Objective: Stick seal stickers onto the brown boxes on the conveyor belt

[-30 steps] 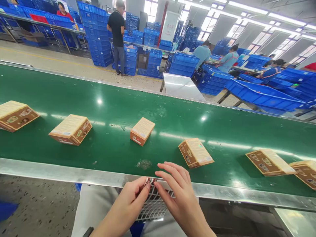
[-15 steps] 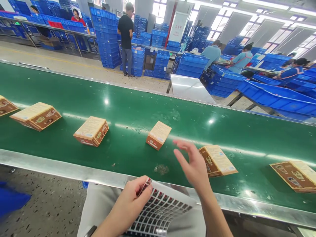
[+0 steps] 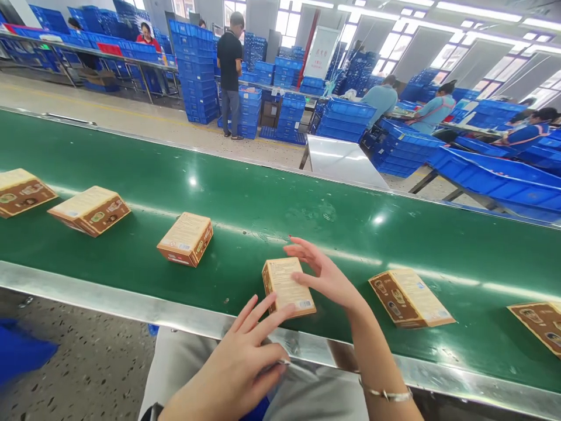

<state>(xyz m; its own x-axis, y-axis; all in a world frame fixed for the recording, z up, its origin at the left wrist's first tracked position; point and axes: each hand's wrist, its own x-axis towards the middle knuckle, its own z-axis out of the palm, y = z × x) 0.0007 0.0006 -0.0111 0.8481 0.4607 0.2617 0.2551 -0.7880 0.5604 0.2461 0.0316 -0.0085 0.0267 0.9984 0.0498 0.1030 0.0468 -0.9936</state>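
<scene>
The left hand (image 3: 243, 356) reaches across the near metal rail (image 3: 109, 301), 3 fingers fanned toward the box; its thumb side is folded, and I cannot tell whether that grip pinches anything. The box (image 3: 287, 286) sits just beyond the rail on the green belt (image 3: 245, 187). The right hand (image 3: 322, 272) is farther past the rail, its grip spread, thumb over the box's top. For steady handling, light pressure from 2 opposite sides should serve best; pushing down on the top could dent it. Other boxes (image 3: 186, 237), also beyond the rail, stand apart, which should leave turning room.
</scene>
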